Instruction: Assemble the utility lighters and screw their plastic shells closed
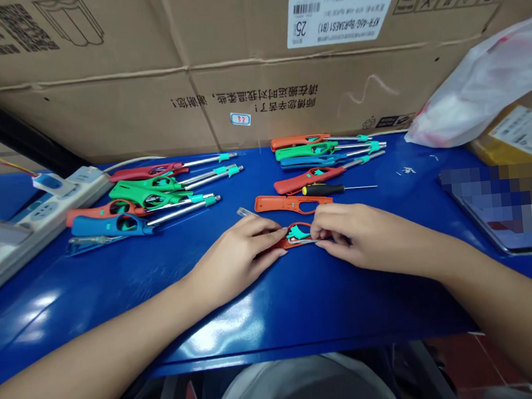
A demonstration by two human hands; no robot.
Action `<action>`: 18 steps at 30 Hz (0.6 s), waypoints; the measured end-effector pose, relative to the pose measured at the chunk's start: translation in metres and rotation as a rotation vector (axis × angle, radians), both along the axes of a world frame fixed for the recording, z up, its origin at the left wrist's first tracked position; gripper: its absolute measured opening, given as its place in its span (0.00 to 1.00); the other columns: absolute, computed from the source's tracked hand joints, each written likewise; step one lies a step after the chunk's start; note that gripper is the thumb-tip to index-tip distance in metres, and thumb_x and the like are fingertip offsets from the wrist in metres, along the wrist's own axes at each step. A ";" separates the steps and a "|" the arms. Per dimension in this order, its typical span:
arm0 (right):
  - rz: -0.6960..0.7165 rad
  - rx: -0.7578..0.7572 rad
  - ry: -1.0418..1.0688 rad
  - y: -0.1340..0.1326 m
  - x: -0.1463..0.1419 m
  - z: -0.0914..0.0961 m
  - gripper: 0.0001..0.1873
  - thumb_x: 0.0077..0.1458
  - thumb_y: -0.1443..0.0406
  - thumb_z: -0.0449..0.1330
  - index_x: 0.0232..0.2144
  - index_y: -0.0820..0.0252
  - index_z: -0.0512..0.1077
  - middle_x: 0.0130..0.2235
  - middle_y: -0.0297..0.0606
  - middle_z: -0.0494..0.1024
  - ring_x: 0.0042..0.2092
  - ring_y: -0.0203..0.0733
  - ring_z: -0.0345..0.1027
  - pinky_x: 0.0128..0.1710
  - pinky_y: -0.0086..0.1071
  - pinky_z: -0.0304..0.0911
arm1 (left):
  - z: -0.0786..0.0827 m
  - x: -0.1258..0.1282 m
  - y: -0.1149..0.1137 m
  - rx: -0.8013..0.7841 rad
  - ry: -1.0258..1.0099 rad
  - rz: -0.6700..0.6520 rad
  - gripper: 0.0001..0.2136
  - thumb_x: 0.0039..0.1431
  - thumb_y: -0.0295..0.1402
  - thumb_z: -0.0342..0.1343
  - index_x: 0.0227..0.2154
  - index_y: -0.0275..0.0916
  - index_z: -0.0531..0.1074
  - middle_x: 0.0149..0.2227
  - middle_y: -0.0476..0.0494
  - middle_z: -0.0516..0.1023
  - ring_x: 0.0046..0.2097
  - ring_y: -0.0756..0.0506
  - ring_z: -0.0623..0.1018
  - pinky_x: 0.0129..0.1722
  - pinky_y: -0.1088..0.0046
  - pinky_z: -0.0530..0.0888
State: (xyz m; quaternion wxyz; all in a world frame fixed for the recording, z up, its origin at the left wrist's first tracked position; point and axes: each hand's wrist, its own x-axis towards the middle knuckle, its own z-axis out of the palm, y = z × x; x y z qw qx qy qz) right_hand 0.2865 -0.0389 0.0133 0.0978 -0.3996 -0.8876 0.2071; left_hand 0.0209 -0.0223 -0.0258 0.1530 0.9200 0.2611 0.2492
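An opened orange utility lighter (291,243) lies on the blue table between my hands, its shell half showing a teal trigger (299,231) and a thin white wire (301,241). My left hand (238,255) grips its left end, fingers and thumb closed on the shell. From behind those fingers a clear plastic piece (245,212) sticks out. My right hand (366,235) is closed in a pinch at the right end, where the white wire runs into the fingertips. Just beyond lies the other orange shell half (266,204), and behind it a black and yellow screwdriver (330,189).
Several assembled lighters, such as a blue one (110,225) and a red one (308,179), lie at the back left and right. A white power strip (46,212) borders the left. Small screws (407,170), a phone (477,218) and a plastic bag (475,88) are right. A cardboard box (138,117) stands behind.
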 end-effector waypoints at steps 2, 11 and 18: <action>-0.002 0.008 0.012 0.000 0.001 0.001 0.06 0.65 0.69 0.55 0.35 0.58 0.71 0.36 0.36 0.76 0.35 0.38 0.69 0.35 0.32 0.60 | 0.000 0.000 0.000 -0.009 -0.001 0.004 0.12 0.70 0.32 0.57 0.52 0.36 0.77 0.48 0.37 0.81 0.49 0.43 0.80 0.54 0.62 0.77; 0.123 -0.116 -0.004 -0.003 0.007 0.009 0.06 0.60 0.70 0.60 0.38 0.54 0.73 0.45 0.36 0.74 0.40 0.38 0.70 0.39 0.33 0.64 | 0.002 0.000 0.000 0.000 0.012 0.009 0.12 0.70 0.32 0.56 0.51 0.37 0.78 0.47 0.37 0.82 0.48 0.42 0.80 0.52 0.61 0.77; 0.121 -0.099 -0.021 -0.006 0.010 0.017 0.12 0.58 0.70 0.61 0.44 0.51 0.74 0.50 0.35 0.75 0.44 0.40 0.73 0.42 0.33 0.66 | 0.002 0.000 0.000 0.002 0.022 0.002 0.12 0.70 0.32 0.56 0.52 0.35 0.78 0.48 0.37 0.81 0.49 0.42 0.80 0.52 0.62 0.77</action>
